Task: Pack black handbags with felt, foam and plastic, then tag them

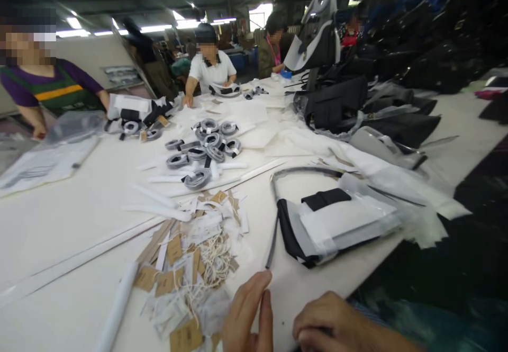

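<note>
At the bottom centre is my left hand (250,312), its thumb and index finger brought close at the end of a thin dark strap (272,241); whether it grips the strap is unclear. My right hand (327,323) is curled to the right of it, with a small dark piece partly showing under the fingers. Beyond both hands lies a black and grey bag (291,230) with white wrapping (345,217) and a black band (326,199) on top. Its strap arches behind it. A pile of brown tags (174,249) and white strings (216,262) sits left of my left hand.
Coiled grey straps (212,140) lie mid-table, near white foam tubes (119,307). Black bags (337,100) are heaped at the back right beside a metal post. Several people work around the table (91,209), one at the left by plastic bags (75,127). The table edge runs along the right.
</note>
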The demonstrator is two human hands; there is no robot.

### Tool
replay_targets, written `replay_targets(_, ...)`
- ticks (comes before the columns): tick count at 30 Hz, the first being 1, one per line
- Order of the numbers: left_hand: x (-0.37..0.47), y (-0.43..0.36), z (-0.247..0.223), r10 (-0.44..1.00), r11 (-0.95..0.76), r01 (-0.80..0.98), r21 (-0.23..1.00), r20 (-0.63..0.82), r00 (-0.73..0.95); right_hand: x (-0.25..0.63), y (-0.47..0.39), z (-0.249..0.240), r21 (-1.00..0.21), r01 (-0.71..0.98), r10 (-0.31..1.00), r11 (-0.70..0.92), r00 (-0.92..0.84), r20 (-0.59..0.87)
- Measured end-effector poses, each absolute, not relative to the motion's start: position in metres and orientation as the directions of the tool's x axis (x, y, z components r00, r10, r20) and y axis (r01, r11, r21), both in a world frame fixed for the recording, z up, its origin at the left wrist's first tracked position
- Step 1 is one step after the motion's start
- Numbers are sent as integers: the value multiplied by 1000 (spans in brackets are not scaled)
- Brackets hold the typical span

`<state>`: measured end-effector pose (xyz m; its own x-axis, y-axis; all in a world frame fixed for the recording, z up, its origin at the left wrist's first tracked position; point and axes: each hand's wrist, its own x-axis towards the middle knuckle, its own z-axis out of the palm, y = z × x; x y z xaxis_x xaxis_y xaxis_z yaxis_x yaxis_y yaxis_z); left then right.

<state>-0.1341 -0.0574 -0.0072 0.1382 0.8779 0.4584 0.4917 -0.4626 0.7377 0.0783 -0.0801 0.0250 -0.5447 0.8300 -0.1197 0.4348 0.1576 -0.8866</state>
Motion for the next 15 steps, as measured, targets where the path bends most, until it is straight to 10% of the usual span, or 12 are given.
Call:
replay_targets(3, -92, -61, 7, 820, -573, 509, 642, 450, 354, 138, -94, 47, -703, 621, 936, 347, -277, 217)
replay_targets(6, -52, -56, 17, 754, -656, 582, 481, 447, 481, 206, -92, 56, -535, 834, 836, 132, 196, 513)
replay_targets(15, 12, -32, 12, 706, -708, 629, 321, 295, 644, 304, -47, -13, -508, 861, 810, 8, 292, 508)
